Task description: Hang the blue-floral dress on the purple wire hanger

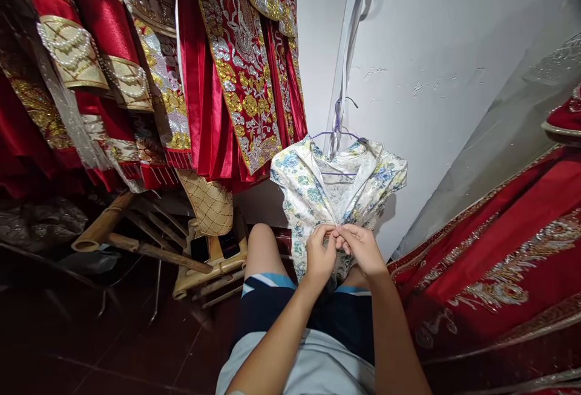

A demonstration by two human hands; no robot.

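Both hands (322, 252) pinch the floral garment (305, 188) hanging before them.

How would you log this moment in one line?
Left hand: pinching floral garment at front opening | Right hand: pinching right beside it | Garment support: purple hanger | Nearby: red garments either side

Garment (305, 189) on hanger (336, 121); chair (172, 256) to left.

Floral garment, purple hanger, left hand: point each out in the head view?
Floral garment (312, 200): head view, on the patterned front panel left of the opening.
Purple hanger (336, 132): head view, where the neck meets the shoulders.
Left hand (320, 252): head view, on the back of the hand.
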